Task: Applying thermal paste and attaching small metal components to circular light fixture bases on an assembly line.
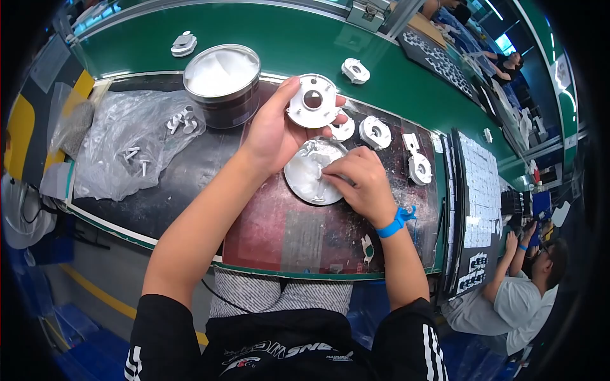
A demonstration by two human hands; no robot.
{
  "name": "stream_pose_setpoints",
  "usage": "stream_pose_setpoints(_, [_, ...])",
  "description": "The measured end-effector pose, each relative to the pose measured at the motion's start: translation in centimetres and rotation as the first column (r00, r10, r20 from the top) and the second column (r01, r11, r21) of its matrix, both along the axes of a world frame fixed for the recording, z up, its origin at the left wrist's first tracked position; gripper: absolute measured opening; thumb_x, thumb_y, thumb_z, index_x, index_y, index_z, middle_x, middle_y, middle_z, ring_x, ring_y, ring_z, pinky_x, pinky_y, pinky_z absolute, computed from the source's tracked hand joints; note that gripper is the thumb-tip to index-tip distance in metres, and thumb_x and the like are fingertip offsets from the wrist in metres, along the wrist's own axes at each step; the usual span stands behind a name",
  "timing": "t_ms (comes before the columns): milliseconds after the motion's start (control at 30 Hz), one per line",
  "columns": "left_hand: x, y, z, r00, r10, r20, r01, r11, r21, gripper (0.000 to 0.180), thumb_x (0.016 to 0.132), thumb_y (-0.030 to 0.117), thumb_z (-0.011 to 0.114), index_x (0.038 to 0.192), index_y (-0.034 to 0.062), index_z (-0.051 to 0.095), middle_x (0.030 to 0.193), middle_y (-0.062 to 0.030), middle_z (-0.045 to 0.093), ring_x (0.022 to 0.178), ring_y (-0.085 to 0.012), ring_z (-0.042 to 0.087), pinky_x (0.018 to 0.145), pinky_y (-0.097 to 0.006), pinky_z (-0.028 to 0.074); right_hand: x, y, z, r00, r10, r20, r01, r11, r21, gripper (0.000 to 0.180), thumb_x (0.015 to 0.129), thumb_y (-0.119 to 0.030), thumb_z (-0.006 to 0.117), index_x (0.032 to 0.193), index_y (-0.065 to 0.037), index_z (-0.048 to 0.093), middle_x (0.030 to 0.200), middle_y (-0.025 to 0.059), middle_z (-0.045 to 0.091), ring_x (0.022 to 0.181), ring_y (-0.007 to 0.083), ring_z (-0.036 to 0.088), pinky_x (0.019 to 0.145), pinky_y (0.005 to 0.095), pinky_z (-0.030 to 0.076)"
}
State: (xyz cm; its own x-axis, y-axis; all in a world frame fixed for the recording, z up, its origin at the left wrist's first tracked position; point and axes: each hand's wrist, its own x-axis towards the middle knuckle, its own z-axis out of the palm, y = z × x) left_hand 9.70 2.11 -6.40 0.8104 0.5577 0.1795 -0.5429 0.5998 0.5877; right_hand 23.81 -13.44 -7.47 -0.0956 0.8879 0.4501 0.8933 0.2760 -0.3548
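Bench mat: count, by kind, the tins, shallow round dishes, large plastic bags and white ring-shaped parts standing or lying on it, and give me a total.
Tin: 1
Shallow round dish: 1
Large plastic bag: 1
White ring-shaped parts: 3, one partly hidden behind the left hand
Total: 6

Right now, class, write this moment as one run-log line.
left hand: holds white part | right hand: at round dish | nearby: tin, plastic bag
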Motion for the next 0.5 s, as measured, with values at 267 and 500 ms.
stream_pose_setpoints(267, [0.1, -0.8, 0.6, 0.993, 0.077, -0.094, -0.081, 0.996, -0.033, 0.037, 0.104, 0.031, 0.034, 0.130, 0.0054, 0.038, 0.113, -0.0235, 0.062, 0.096, -0.0372, 0.068, 0.068, -0.038, 0.057, 0.8, -1.7, 1.3, 0.466, -0.039, -0.884, 0.061, 0.998, -0.012, 0.029, 0.087, -0.006, 0.072, 0.115, -0.002, 0.063, 0.091, 0.0021, 0.067, 0.083, 0.0088, 0.060, 0.075, 0.0245, 0.047])
stream_pose_setpoints(500, [0.2, -2.5, 0.9, 0.960, -0.035, -0.277, 0.050, 0.997, 0.050, 0.038, 0.104, 0.030, 0.031, 0.134, 0.0078, 0.034, 0.113, -0.0229, 0.061, 0.093, -0.0366, 0.068, 0.070, -0.038, 0.060, 2.0, -2.4, 0.9, 0.231, 0.098, -0.968, -0.031, 0.995, 0.094, 0.034, 0.090, -0.008, 0.069, 0.122, -0.002, 0.056, 0.104, 0.0056, 0.064, 0.097, 0.0149, 0.061, 0.087, 0.0294, 0.048])
